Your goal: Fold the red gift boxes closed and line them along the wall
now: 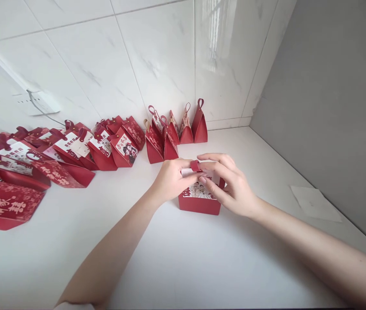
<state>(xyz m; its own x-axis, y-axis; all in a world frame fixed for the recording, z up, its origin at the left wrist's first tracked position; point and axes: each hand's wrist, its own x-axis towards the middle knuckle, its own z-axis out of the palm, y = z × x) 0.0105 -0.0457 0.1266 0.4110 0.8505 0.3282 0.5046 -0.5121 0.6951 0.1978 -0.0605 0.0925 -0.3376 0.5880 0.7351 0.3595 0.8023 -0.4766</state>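
Box (198,205) in left hand (170,178), right hand (232,186)

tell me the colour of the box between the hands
The box is red with a white printed front panel; the head view shows it best.

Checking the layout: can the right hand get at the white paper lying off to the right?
Probably yes. The right hand pinches the top of the red box, but only bare tabletop lies between it and the white paper by the grey wall.
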